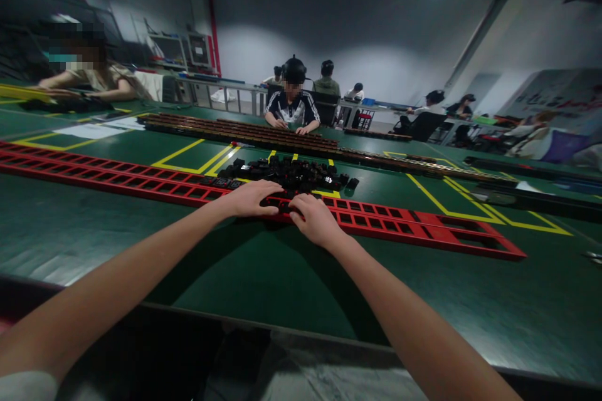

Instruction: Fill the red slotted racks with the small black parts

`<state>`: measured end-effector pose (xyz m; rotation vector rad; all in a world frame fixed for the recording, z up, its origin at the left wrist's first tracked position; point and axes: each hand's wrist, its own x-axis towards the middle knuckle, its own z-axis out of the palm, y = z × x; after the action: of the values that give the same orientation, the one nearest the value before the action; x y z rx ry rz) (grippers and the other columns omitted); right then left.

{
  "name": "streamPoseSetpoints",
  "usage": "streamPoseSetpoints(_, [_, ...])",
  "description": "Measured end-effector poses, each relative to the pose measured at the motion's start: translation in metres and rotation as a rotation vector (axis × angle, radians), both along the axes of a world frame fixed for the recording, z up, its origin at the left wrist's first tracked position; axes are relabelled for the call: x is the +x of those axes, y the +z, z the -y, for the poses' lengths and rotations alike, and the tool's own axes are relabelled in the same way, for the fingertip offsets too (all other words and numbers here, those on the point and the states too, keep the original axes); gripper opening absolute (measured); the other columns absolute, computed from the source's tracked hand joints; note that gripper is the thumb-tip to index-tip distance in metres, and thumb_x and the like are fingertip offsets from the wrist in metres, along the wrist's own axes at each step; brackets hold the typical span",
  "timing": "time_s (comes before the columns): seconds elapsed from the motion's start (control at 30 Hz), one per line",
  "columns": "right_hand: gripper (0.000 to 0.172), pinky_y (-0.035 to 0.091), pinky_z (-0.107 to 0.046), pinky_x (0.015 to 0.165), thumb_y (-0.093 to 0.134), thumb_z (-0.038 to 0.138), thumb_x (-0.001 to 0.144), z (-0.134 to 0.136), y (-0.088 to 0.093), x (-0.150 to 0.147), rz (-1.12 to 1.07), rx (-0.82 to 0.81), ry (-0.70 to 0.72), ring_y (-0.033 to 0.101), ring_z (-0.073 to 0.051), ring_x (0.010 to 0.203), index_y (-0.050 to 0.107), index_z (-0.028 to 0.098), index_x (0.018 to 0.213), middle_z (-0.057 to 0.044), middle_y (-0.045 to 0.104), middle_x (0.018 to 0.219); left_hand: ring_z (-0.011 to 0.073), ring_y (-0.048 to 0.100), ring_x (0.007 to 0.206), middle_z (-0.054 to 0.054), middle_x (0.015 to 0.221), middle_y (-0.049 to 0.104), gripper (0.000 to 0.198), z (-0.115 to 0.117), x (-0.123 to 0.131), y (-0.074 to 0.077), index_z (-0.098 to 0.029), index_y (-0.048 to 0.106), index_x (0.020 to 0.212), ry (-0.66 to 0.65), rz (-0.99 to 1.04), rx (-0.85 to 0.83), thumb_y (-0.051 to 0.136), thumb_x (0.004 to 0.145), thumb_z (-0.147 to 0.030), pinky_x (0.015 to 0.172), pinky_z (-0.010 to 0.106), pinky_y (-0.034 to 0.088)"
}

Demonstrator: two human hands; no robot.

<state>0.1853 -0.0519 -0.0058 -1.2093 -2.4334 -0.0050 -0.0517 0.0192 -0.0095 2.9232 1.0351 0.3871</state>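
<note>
A long red tray (pixel 414 225) with rows of rectangular slots lies across the green table (pixel 263 276). Both my hands rest on it at the middle. My left hand (pixel 249 197) lies palm down with its fingers curled over the slots. My right hand (pixel 313 218) sits beside it, fingers bent down onto a small black part in the tray. Just behind the tray lies a heap of small black parts (pixel 286 172). What my left fingers hold, if anything, is hidden.
Yellow tape lines (pixel 188 160) mark boxes on the table. A long dark brown tray (pixel 244 131) runs along the far side, where a person in a striped jacket (pixel 292 106) works. Another person (pixel 89 78) sits at far left. More people sit behind.
</note>
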Motion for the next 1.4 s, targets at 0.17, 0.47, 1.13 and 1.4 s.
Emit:
streamPoseSetpoints(0.17, [0.017,0.043,-0.038,0.094,0.053,0.021,0.097,0.000,0.000,0.001,-0.038,0.073,0.033,0.056,-0.022,0.103,0.066,0.018,0.106,-0.009,0.066,0.115,0.0305,0.049,0.135,0.014,0.147,0.052,0.066,0.000,0.001,0.000,-0.018,0.051,0.141,-0.008,0.008,0.003,0.049,0.093,-0.064,0.112,0.043,0.038])
streamPoseSetpoints(0.47, [0.017,0.044,-0.037,0.093,0.053,0.021,0.097,-0.002,0.000,0.003,-0.017,0.051,0.036,0.057,-0.022,0.102,0.069,0.017,0.101,-0.009,0.067,0.110,0.0309,0.049,0.135,0.016,0.147,0.052,0.066,0.002,0.002,0.002,-0.016,0.051,0.140,0.003,-0.004,-0.003,0.050,0.093,-0.062,0.113,0.044,0.037])
streamPoseSetpoints(1.13, [0.021,0.044,-0.042,0.100,0.056,0.026,0.097,-0.004,0.001,0.004,0.009,0.039,0.135,0.055,-0.024,0.115,0.070,0.020,0.111,-0.009,0.067,0.123,0.0308,0.051,0.133,0.015,0.146,0.053,0.066,0.001,0.001,0.001,-0.017,0.052,0.139,-0.003,0.006,0.007,0.050,0.092,-0.063,0.112,0.044,0.038])
streamPoseSetpoints(1.4, [0.030,0.045,-0.046,0.099,0.052,0.029,0.097,-0.037,0.009,0.071,0.015,0.089,-0.356,0.056,-0.029,0.120,0.067,0.016,0.119,-0.013,0.062,0.134,0.0305,0.048,0.136,0.016,0.149,0.050,0.069,0.005,0.003,0.006,-0.014,0.050,0.142,0.020,-0.011,-0.019,0.050,0.093,-0.062,0.113,0.044,0.037])
